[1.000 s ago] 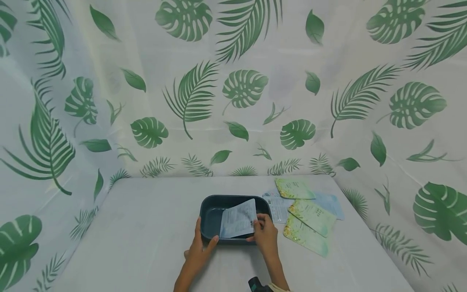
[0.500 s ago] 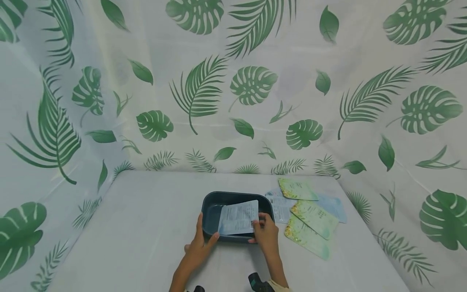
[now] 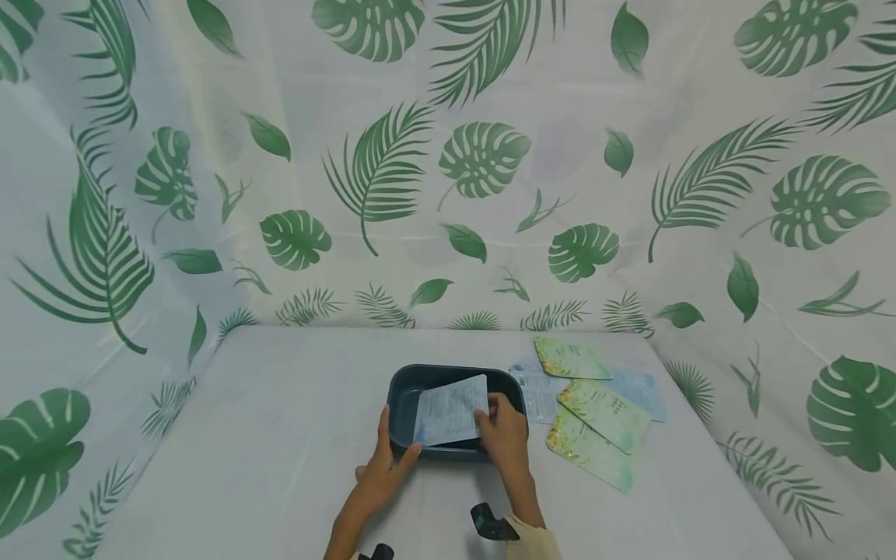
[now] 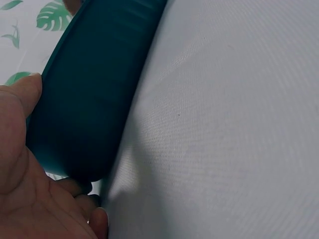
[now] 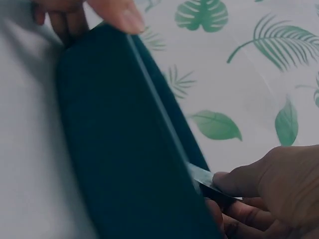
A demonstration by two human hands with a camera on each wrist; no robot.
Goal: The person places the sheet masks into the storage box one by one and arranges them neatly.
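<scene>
Packet (image 3: 448, 412), seen from the head, slants across the tray (image 3: 404, 393); the right hand (image 3: 505, 439) pinches its right edge, while the left hand (image 3: 381, 467) grips the tray's near-left corner. At the left wrist I see thumb by the rim, fingers curled below. At the right, the packet shows beside the rim, pinched. Placing or lifting, I can't tell; either seems to want a steady tray.

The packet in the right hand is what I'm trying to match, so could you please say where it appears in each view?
Head: below centre, over the dark tray, with the packet pinched by the right hand.
Left wrist: not in it.
Right wrist: low, right of centre, a pale sliver at the thumb.
Shared landmark: the dark tray, in all three.
</scene>
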